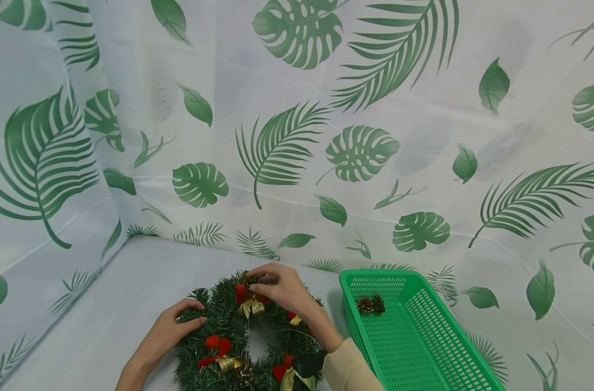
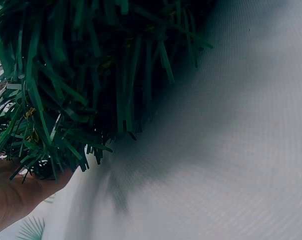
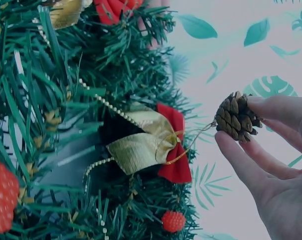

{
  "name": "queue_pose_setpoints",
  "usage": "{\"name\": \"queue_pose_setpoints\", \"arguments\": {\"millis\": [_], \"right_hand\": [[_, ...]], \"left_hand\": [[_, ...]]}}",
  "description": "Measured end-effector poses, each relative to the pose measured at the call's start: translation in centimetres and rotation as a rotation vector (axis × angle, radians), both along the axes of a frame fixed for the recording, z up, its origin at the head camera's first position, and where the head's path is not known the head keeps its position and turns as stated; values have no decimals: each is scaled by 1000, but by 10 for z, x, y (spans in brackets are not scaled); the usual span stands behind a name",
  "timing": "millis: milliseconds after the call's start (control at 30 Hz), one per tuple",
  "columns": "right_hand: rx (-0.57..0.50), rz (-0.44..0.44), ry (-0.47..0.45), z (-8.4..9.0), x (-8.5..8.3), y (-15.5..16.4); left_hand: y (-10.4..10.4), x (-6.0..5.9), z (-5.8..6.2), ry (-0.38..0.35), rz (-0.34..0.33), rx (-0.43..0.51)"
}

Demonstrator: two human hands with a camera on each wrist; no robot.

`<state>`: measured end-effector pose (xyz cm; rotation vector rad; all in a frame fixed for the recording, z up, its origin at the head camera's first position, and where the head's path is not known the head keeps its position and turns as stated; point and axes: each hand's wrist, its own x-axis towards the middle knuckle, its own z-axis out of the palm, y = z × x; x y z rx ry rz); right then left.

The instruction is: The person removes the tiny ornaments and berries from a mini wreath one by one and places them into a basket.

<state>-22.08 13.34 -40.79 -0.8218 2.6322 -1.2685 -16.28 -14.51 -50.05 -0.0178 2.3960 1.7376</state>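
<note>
A green tinsel wreath (image 1: 214, 320) with red and gold bows lies on the white cloth in front of me. My left hand (image 1: 172, 326) rests on its left side, fingers curled over the needles; the left wrist view shows only the wreath's needles (image 2: 66, 75) against my palm. My right hand (image 1: 277, 285) is at the wreath's top and pinches a small brown pine cone (image 3: 235, 117) between thumb and fingers. A thin wire runs from the cone to a red and gold bow (image 3: 151, 145) on the wreath (image 3: 51, 125).
A green plastic basket (image 1: 424, 347) stands to the right of the wreath, with two small pine cones (image 1: 370, 304) in its far corner. A white cloth printed with green leaves (image 1: 297, 136) covers the table and the walls behind and left.
</note>
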Motion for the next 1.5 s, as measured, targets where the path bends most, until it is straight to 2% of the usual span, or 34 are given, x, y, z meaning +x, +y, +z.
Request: {"name": "queue_pose_setpoints", "arguments": {"millis": [700,1033,1233,1500], "right_hand": [[-13,-79,5,-1,-11,31],[-74,-78,-26,4,-12,49],[-41,-129,-31,5,-11,58],[-12,-150,-13,9,-9,73]], "left_hand": [[0,1,1,2,6,-8],[0,0,3,-11,-1,-4],[0,1,2,-13,-8,-9],[1,-1,1,-19,-6,-13]]}}
